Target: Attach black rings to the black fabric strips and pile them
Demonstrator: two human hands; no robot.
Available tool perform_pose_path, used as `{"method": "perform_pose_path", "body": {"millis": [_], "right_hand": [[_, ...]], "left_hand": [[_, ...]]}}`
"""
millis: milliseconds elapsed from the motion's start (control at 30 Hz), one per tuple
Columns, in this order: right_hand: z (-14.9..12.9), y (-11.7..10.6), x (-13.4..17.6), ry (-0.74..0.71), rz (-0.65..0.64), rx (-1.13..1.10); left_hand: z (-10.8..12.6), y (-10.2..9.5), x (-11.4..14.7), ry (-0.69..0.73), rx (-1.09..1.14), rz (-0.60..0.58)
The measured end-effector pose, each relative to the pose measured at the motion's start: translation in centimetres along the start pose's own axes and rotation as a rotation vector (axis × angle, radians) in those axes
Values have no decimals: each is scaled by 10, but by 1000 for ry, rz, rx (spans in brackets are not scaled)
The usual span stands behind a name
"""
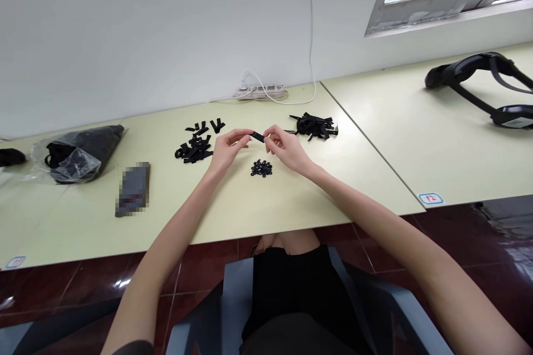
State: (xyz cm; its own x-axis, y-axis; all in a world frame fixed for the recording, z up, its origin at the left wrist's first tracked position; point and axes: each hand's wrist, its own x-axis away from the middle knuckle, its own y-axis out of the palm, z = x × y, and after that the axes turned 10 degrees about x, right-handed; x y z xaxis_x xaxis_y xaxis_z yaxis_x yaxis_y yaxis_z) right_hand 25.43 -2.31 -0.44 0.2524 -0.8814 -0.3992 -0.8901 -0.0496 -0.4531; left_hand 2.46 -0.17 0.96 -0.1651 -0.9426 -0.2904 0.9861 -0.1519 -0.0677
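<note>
A short black strap [258,136] is stretched between my two hands, a little above the table. My left hand [228,147] pinches its left end between thumb and fingers. At the other end, my right hand [285,147] has its fingers closed on the strap. Just below them lies a small heap of black rings [261,168]. Left of my left hand is a loose pile of short black straps [195,150], with a few more scattered behind it. A second pile of black strips [315,126] sits beyond my right hand.
A power strip [262,91] with a white cable stands against the wall. To the left are a blurred-out dark flat object [133,188] and a clear plastic bag [83,155] with black material. A black headset-like frame [478,86] rests on the right table.
</note>
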Motion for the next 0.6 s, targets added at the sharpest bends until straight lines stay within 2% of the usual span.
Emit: {"method": "perform_pose_path", "body": {"millis": [100, 333, 600], "right_hand": [[-2, -2, 1, -25, 18, 12], [-4, 0, 3, -28, -38, 47], [-2, -2, 0, 23, -62, -187]], "left_hand": [[0, 2, 2, 33, -19, 3], [-1, 4, 3, 51, -30, -65], [6, 5, 5, 56, -61, -131]]}}
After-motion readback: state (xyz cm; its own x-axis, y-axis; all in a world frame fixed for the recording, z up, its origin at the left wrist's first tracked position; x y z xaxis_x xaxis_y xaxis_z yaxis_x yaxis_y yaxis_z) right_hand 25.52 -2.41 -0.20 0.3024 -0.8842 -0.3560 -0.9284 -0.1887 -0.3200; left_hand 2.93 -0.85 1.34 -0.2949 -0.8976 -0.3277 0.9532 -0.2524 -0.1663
